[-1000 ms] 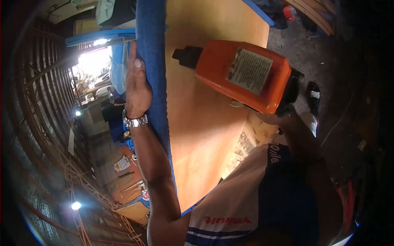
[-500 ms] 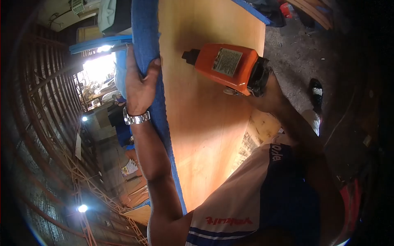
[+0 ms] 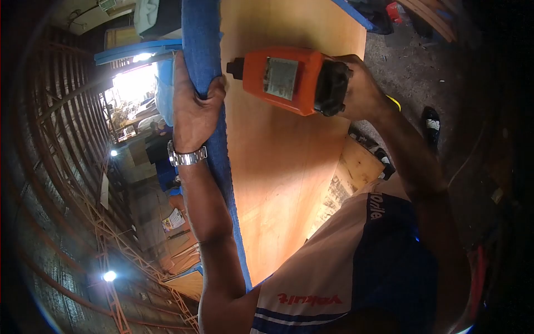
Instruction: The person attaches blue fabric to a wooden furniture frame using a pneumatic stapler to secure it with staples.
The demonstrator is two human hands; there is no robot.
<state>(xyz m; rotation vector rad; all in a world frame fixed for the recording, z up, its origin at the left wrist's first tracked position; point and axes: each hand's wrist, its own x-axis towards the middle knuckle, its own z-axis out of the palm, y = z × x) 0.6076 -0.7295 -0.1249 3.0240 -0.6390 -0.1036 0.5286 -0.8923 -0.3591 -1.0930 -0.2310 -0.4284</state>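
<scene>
An orange power tool (image 3: 283, 80) with a black nose and a black rear end is held in my right hand (image 3: 359, 89), whose fingers are partly hidden behind it. The tool's nose points left, close to the blue fabric edge (image 3: 203, 50) of a large wooden panel (image 3: 278, 195). My left hand (image 3: 196, 111), with a metal watch on the wrist, grips that blue edge, thumb on the panel side and fingers on the far side.
On the right, a dark floor (image 3: 400, 72) carries a shoe (image 3: 431, 125) and a red object (image 3: 394, 12). Wood strips (image 3: 431, 19) lie at the top right. A wooden piece (image 3: 361, 164) stands beside the panel. Roof trusses and lamps fill the left.
The orange tool and my right hand have moved left and slightly up, bringing the nose nearer to the blue edge. My left hand still holds the edge.
</scene>
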